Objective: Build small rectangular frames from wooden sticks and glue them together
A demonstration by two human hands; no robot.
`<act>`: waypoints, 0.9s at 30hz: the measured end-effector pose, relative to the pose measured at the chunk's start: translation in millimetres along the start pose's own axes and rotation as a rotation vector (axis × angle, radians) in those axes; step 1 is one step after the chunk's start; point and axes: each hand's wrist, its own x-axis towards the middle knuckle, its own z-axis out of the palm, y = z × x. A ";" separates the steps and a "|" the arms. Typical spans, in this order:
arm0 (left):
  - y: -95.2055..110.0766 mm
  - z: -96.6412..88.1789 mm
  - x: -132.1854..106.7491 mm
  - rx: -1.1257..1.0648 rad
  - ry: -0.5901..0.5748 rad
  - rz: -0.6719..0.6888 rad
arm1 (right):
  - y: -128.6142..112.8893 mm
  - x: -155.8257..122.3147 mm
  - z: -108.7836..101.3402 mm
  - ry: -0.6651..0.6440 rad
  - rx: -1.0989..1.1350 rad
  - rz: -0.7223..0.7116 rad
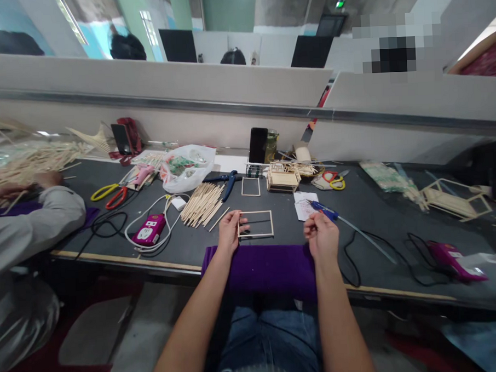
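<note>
My left hand (231, 230) grips the left side of a rectangular frame (271, 223) made of thin wooden sticks, held just above the dark table. My right hand (322, 233) is closed, fingertips pressed together; anything small between them is too fine to tell. Right behind it is a blue glue gun (328, 211) with a long clear glue stick (371, 238) out of its back, its nozzle over white paper (301, 205). Whether this hand touches the gun cannot be told. A purple cloth (272, 270) lies between my forearms at the table's edge.
Loose sticks (203, 204) lie to the left, beside blue pliers (230, 185). Farther back are a smaller stick frame (250, 187) and a little wooden model (283, 180). A magenta power strip (149, 230) with cables lies left. A co-worker's sleeve (40, 222) reaches in there.
</note>
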 end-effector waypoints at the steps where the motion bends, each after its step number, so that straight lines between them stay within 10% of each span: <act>1: -3.0 1.1 0.4 0.039 -0.005 0.022 | -2.7 -5.5 -2.9 0.005 -0.079 0.016; 10: -18.4 -9.2 11.5 0.719 0.082 0.384 | -10.6 -33.3 -6.7 -0.187 -0.243 0.024; 19: 0.8 5.6 -12.4 1.187 0.111 0.740 | -25.9 -44.5 -26.9 -0.033 -0.497 -0.061; 22: 5.2 22.5 -33.3 1.046 -0.065 0.742 | -32.7 -49.2 -26.6 -0.170 -0.713 -0.275; 27: -4.0 50.0 -80.4 0.679 -0.603 0.285 | -26.7 -66.8 -11.7 -0.520 -0.913 -0.432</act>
